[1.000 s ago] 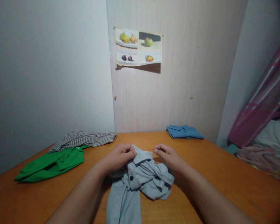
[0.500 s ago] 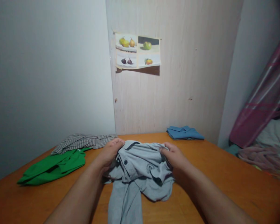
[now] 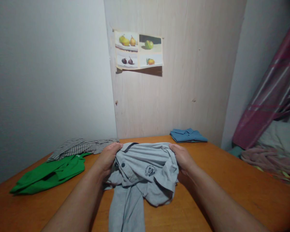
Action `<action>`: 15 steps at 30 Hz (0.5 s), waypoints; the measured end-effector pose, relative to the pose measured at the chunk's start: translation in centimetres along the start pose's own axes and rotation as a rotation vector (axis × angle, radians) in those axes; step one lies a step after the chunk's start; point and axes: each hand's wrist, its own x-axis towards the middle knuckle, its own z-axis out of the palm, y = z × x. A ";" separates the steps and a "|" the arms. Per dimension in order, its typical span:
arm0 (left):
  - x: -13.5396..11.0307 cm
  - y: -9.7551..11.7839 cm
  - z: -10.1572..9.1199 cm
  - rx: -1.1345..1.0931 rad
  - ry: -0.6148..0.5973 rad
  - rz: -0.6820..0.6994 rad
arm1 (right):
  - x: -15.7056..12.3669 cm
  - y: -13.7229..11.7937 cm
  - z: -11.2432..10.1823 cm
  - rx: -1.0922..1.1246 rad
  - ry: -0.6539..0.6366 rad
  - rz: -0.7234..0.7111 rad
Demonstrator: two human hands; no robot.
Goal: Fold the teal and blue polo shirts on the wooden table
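A light grey shirt (image 3: 145, 161) with dark buttons and a small dark print on its front is stretched between my two hands. My left hand (image 3: 110, 158) grips it beside the collar, thumb on top. At the other end of the taut upper edge, my right hand (image 3: 182, 158) is closed on the cloth. Below the hands the shirt bunches in folds, and one long piece trails towards me over the table. The fingers beneath the cloth are mostly hidden.
On the orange-brown wooden table (image 3: 222, 187), a green garment (image 3: 50, 174) and a striped one (image 3: 79, 148) lie at the left. A folded blue shirt (image 3: 188, 135) rests at the back right. A pinkish curtain (image 3: 258, 106) hangs at the right beside crumpled cloth (image 3: 258, 158).
My hands have moved slightly apart, pulling the grey shirt's upper edge straighter, and its print shows more fully. The whole view has shifted a little.
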 end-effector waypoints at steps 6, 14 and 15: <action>1.1 -1.2 -0.9 0.008 0.033 -0.036 | 0.4 0.9 0.0 -0.102 0.099 0.034; 1.4 -1.9 -1.9 -0.022 0.095 -0.086 | 0.2 2.2 0.1 -0.215 0.016 -0.031; 1.4 -1.9 -1.9 -0.024 0.098 -0.093 | 0.1 2.5 0.0 -0.254 0.000 -0.042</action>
